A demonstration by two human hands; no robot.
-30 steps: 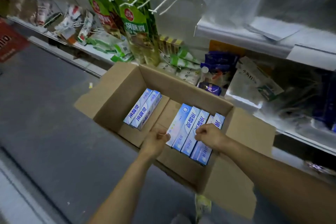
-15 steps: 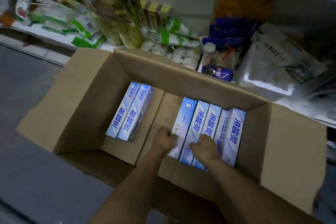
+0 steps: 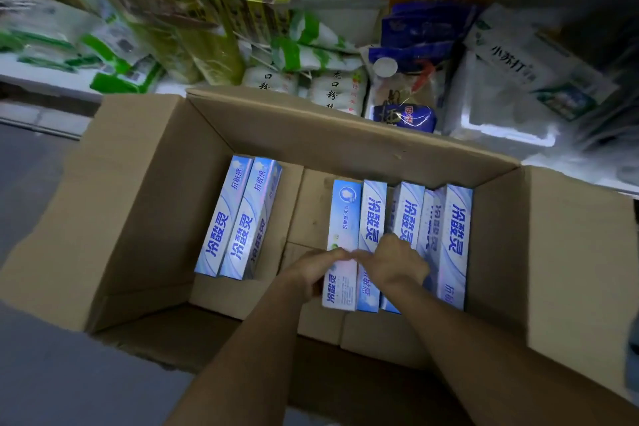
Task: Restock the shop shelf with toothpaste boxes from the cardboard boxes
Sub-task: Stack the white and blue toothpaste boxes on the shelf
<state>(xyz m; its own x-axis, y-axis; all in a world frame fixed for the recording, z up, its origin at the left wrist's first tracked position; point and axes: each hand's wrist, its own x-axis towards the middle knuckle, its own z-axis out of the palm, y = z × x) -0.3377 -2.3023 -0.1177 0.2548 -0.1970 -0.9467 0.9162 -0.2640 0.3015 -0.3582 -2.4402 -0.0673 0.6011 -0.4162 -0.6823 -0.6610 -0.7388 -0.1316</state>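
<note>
Down in the cardboard box [image 3: 345, 135] the left hand [image 3: 311, 273] grips the near end of a toothpaste box [image 3: 343, 218] lying six to twelve o'clock, right hand [image 3: 392, 263] touching it at three, hold unclear

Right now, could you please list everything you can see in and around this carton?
open brown cardboard box: one, brown, in front of the low white shelf.
blue-and-white toothpaste boxes: seven visible, two on the left, five in a row on the right, all inside it.
green-and-white packets: several, on the shelf.
white bags: at least two, just behind the box.
dark blue bags: count unclear, shelf right.
left hand: grips the row's leftmost box.
right hand: curled over the row; grip unclear.
</note>
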